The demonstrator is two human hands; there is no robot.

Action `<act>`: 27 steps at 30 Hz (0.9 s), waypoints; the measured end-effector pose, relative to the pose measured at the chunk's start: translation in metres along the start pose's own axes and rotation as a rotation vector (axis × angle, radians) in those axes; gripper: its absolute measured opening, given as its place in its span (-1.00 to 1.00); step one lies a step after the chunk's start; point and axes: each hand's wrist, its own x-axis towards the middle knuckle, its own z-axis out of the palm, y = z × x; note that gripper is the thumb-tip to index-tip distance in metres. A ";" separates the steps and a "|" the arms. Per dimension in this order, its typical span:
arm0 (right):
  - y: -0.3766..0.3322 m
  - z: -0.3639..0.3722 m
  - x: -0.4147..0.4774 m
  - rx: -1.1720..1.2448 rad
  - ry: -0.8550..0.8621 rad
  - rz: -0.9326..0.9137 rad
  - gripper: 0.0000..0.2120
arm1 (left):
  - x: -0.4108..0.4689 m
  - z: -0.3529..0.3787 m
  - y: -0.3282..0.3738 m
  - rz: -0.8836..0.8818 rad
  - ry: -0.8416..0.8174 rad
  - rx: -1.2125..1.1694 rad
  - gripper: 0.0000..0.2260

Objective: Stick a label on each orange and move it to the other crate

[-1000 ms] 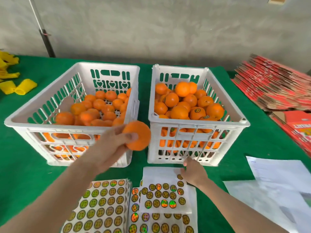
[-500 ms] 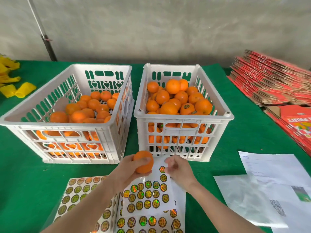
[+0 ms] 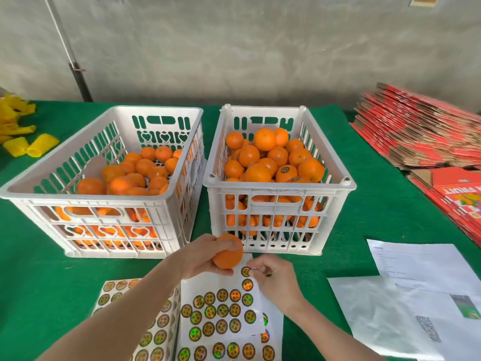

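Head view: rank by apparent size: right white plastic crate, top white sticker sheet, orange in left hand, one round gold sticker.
1. right white plastic crate
2. top white sticker sheet
3. held orange
4. round gold sticker

A wide-angle head-worn camera looks forward and down from above the near edge of the green table (image 3: 33, 282), facing the grey wall (image 3: 260, 53) beyond the far edge. Closest under it are the left hand (image 3: 200, 256) gripping an orange (image 3: 229, 256) and the right hand (image 3: 276, 280) pinching a label (image 3: 250, 269). The left crate (image 3: 86, 195) and right crate (image 3: 278, 187) stand farther, mid-frame.
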 end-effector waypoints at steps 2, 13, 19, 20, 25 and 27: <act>0.001 0.002 -0.001 -0.006 0.008 -0.035 -0.77 | 0.003 -0.001 -0.001 -0.006 0.000 0.001 -0.58; -0.020 -0.011 0.005 0.354 0.231 0.259 -0.73 | 0.004 -0.016 -0.010 0.173 -0.096 0.223 -0.39; -0.071 -0.035 0.020 0.237 0.054 0.093 -0.80 | -0.012 -0.016 -0.008 0.251 -0.204 -0.149 -0.21; -0.080 -0.037 0.023 0.248 0.022 0.079 -0.82 | -0.013 -0.014 -0.007 0.236 -0.216 -0.253 -0.16; -0.110 -0.040 0.027 0.274 -0.085 0.033 -0.81 | -0.025 -0.004 0.004 0.146 -0.203 -0.545 -0.26; -0.118 -0.040 0.028 0.198 -0.123 -0.012 -0.78 | -0.029 -0.004 0.007 0.147 -0.195 -0.575 -0.41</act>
